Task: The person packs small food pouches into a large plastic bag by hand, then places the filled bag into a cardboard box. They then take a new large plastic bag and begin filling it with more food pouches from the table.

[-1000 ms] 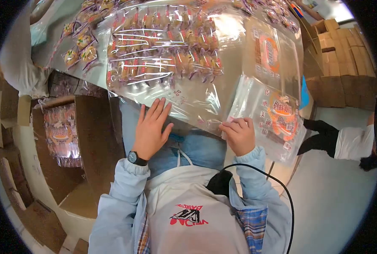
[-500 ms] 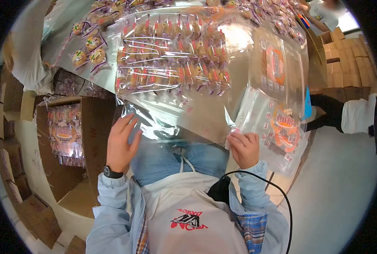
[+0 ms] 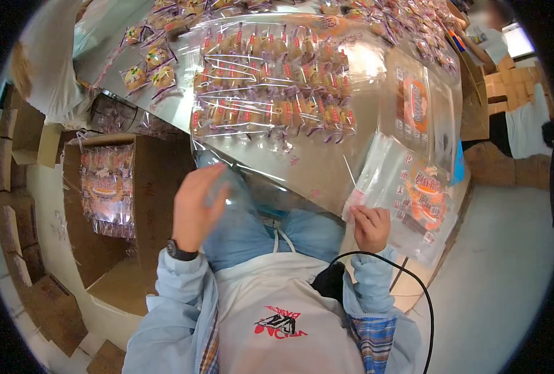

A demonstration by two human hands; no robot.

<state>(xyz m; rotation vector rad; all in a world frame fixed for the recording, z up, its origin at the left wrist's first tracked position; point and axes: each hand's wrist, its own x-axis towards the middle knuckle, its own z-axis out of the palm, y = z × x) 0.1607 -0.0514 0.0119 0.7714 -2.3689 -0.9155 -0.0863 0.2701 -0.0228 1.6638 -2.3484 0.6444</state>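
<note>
A large clear plastic bag [image 3: 270, 146] lies on the metal table, with three rows of small wrapped cakes [image 3: 274, 112] inside it. At its near right corner my right hand [image 3: 371, 227] is closed, thumb and fingertips pinching the film edge. My left hand [image 3: 197, 206] is by the bag's near left edge, over my lap, its fingers smeared by motion. Just beyond my right hand, flat printed plastic bags [image 3: 407, 193] with orange and red lettering hang over the table's right edge.
Loose wrapped cakes [image 3: 155, 59] are spread along the table's far side and left corner. On the left stands an open cardboard box [image 3: 149, 212] holding a packed bag [image 3: 107, 190]. Another person [image 3: 487, 43] is at the far right, near stacked cardboard [image 3: 512, 84].
My left hand has shifted and turned, now blurred. The bag's near left film has drawn back or folded. My right hand keeps its pinch. The whole view has slid slightly rightward.
</note>
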